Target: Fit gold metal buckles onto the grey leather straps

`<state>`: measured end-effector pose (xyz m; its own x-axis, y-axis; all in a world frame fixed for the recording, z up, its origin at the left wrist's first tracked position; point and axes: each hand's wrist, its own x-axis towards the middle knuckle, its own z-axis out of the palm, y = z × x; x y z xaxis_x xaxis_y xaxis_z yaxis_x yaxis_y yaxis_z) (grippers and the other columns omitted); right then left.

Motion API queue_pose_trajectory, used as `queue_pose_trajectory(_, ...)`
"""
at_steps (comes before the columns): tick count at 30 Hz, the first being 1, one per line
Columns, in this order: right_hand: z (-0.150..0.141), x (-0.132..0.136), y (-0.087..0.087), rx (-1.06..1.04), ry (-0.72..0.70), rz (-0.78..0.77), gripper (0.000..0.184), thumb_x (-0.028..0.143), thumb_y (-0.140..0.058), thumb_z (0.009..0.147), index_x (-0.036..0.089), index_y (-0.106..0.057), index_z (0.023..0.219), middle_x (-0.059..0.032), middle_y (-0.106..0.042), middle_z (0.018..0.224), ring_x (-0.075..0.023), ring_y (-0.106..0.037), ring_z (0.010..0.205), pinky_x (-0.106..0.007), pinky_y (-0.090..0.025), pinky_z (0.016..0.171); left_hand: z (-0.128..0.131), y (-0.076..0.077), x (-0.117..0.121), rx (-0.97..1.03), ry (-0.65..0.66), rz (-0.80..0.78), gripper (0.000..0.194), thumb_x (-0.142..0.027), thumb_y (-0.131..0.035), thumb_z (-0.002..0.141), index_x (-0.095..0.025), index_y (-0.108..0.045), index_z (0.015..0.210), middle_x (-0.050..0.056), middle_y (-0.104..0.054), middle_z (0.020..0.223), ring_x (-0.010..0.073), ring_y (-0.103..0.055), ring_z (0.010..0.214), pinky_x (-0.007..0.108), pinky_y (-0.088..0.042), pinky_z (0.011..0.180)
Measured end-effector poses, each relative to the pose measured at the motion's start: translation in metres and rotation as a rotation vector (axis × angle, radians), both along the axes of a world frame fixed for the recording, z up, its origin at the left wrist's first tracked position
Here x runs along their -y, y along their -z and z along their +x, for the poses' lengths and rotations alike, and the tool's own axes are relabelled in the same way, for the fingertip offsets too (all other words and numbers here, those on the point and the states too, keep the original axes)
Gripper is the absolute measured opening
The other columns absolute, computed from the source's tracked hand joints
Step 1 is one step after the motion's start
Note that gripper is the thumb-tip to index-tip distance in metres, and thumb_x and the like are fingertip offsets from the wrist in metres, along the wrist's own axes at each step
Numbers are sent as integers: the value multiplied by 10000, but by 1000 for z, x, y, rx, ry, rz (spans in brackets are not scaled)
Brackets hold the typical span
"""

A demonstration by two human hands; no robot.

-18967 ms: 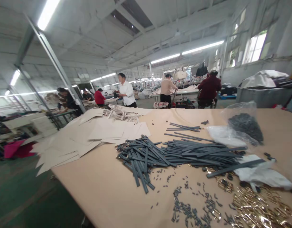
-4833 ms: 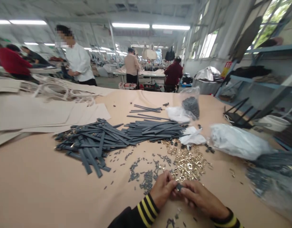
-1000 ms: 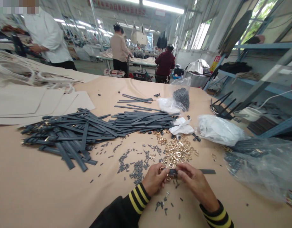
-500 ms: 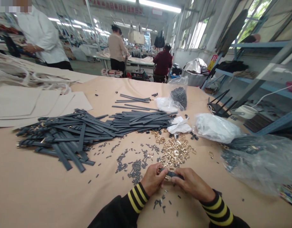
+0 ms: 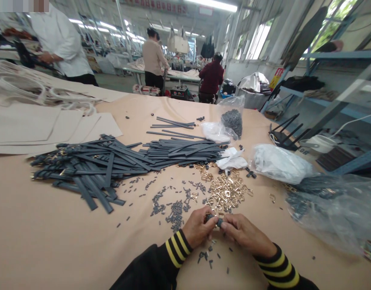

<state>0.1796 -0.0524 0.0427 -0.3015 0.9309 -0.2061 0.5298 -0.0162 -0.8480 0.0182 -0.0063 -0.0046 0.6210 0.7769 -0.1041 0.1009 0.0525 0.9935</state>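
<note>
My left hand (image 5: 199, 229) and my right hand (image 5: 242, 233) meet near the table's front edge, fingers pinched together on a dark grey strap end with a gold buckle (image 5: 216, 220). Just beyond them lies a heap of gold buckles (image 5: 226, 192). Small grey loops (image 5: 173, 209) are scattered to the left of the buckles. A big pile of dark grey straps (image 5: 119, 161) stretches across the middle of the tan table (image 5: 52, 233).
Clear plastic bags (image 5: 330, 205) with dark parts lie at right, white bags (image 5: 278, 163) behind them, another bag of loops (image 5: 232, 119) farther back. Beige panels (image 5: 37, 129) are stacked at left. Several people work at tables beyond. Shelving (image 5: 339, 100) stands at right.
The strap that stuck out to the right of my hands a second ago is now gathered between my fingers. Both hands stay close together in the same spot.
</note>
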Motion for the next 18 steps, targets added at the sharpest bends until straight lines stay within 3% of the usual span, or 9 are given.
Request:
queue_pose_trajectory(3, 1, -1, 2, -58, 19, -33, 321, 363, -413, 841, 170, -464, 590, 65, -400, 493, -82, -364, 463, -192, -272, 456, -1, 0, 1, 29, 58, -7, 224, -375, -426, 812, -167, -441, 729, -73, -459, 401, 69, -423, 335, 165, -321, 378)
queue_pose_trajectory(8, 9, -2, -1, -55, -82, -43, 348, 406, -423, 823, 166, -495, 581, 57, -428, 513, -85, -361, 473, -195, -276, 465, -2, 2, 7, 37, 181, -29, 261, -415, -326, 852, -183, -407, 763, -83, -418, 421, 74, -426, 333, 164, -318, 364)
queue_pose_trajectory(13, 12, 2, 1, -68, -154, -187, 351, 374, -382, 849, 162, -519, 605, 44, -486, 500, -85, -409, 440, -190, -321, 469, -6, -6, 9, -84, 249, 208, 239, -363, -318, 866, -173, -452, 811, -87, -388, 407, 72, -409, 359, 181, -350, 442)
queue_pose_trajectory(16, 9, 4, 2, -80, -114, -90, 344, 382, -404, 836, 156, -561, 629, 26, -518, 542, -106, -450, 499, -205, -361, 516, -7, -9, 9, -103, 225, 283, 213, -352, -338, 860, -175, -447, 814, -76, -406, 441, 75, -425, 403, 183, -356, 469)
queue_pose_trajectory(18, 6, 5, 2, -103, -25, -24, 331, 404, -456, 800, 159, -592, 624, 17, -542, 557, -128, -475, 536, -221, -388, 550, -6, -7, 10, -61, 207, 193, 206, -364, -323, 864, -181, -413, 840, -84, -399, 442, 69, -404, 377, 172, -336, 427)
